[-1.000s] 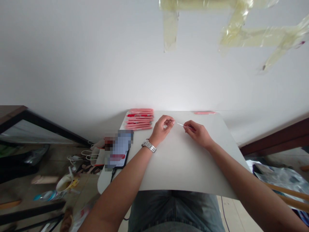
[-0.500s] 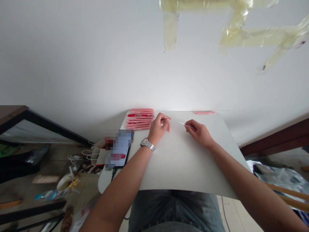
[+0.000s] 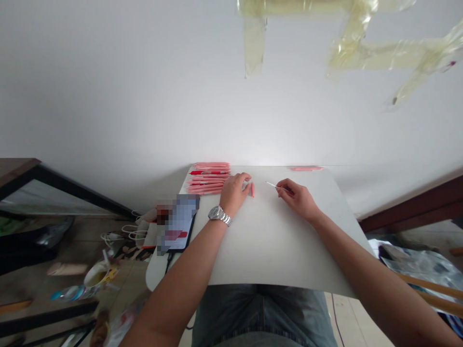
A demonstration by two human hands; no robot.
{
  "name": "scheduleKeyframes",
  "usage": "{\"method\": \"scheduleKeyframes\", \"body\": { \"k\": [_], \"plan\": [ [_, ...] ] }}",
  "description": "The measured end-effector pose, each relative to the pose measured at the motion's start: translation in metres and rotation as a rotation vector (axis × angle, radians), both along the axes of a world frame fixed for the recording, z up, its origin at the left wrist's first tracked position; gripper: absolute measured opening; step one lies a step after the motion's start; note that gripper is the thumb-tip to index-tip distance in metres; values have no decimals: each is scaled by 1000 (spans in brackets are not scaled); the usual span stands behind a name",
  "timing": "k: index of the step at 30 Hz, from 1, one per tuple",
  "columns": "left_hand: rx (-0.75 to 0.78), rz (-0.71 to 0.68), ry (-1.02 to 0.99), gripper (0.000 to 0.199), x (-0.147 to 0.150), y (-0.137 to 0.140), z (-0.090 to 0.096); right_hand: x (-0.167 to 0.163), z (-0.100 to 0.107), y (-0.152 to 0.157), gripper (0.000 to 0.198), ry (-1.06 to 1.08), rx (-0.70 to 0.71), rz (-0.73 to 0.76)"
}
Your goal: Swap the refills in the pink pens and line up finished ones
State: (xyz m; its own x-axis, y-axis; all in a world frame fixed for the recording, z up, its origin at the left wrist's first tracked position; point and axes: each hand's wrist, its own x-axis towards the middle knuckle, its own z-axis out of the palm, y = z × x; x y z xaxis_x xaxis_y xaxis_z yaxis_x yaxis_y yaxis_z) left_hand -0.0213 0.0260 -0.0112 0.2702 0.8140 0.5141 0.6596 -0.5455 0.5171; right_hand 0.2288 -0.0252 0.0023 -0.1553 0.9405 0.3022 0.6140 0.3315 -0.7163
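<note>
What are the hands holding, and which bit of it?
The right hand pinches a slim pen part behind its bare white end. I can't tell whether the left hand holds anything.

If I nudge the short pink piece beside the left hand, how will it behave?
The short pink piece looks slim and rounded, so a sideways push would probably roll it across the smooth-looking table. Its straight outline suggests something stiff rather than floppy. Being so small, it is likely light and easily knocked by the left hand close beside it.
</note>
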Motion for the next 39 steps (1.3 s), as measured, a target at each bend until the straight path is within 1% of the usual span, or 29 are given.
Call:
{"method": "scheduleKeyframes", "body": {
  "k": [4, 9, 22, 27, 30, 34, 36, 39],
  "plan": [
    [30, 11, 66, 23, -2, 0, -1, 1, -1, 1, 27, -4, -4, 5],
    [26, 12, 102, 25, -3, 1, -2, 1, -2, 1, 25, -10, 0, -5],
    [20, 0, 63, 24, -4, 2, -4, 1, -2, 1, 26, -3, 4, 1],
    [11, 3, 59, 25, -4, 2, -2, 0, -2, 1, 26, -4, 0, -3],
    [18, 23, 23, 21, -3, 1, 1, 0, -2, 1, 26, -2, 0, -2],
    [3, 43, -83, 15, -1, 0, 4, 1, -2, 1, 27, -4, 8, 2],
    [-23, 18, -134, 13, 1, -2, 6, 1, -3, 1, 27, -8, 11, -1],
    [-63, -79, -217, 14, 5, -4, 9, 1, -3, 1, 26, -8, 15, -5]
  ]
}}
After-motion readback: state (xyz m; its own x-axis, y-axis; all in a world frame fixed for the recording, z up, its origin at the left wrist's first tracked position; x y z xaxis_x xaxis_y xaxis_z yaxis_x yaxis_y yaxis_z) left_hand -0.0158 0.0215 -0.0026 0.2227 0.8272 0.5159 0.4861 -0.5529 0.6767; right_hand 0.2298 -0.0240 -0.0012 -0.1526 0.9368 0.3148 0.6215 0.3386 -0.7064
